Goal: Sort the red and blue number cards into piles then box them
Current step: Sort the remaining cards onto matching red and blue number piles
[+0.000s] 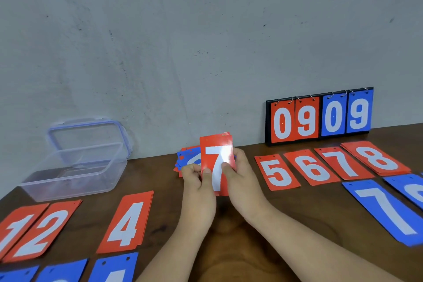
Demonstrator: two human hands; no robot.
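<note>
A red 7 card (pixel 216 162) is held upright at the centre of the frame, above the table (pixel 297 224); its lower half is pinched by the left hand (pixel 198 183) and by the right hand (pixel 242 178), each with a thumb pressed on the card's face; a second red edge is seen behind its top. Just behind the hands, a loose heap (pixel 186 155) of blue and red cards is spread by the wall. Right of centre a row is laid out: red 5 (pixel 277 171), red 6 (pixel 311 167), red 7 pile (pixel 343 162), red 8 (pixel 377 158); below it, at the right edge, a blue 7 (pixel 386 210) is laid, with another blue card beside it cut off by the frame. At lower left, red 1 (pixel 13 229), red 2 (pixel 43 231) and red 4 (pixel 128 222) are laid flat; blue cards (pixel 112 268) below them are cropped by the bottom edge. A clear box (pixel 75 167) is set open at the left, its lid (pixel 89 135) propped behind it. A scoreboard (pixel 320 117) reading 09 09 is leant against the wall at the right.
</note>
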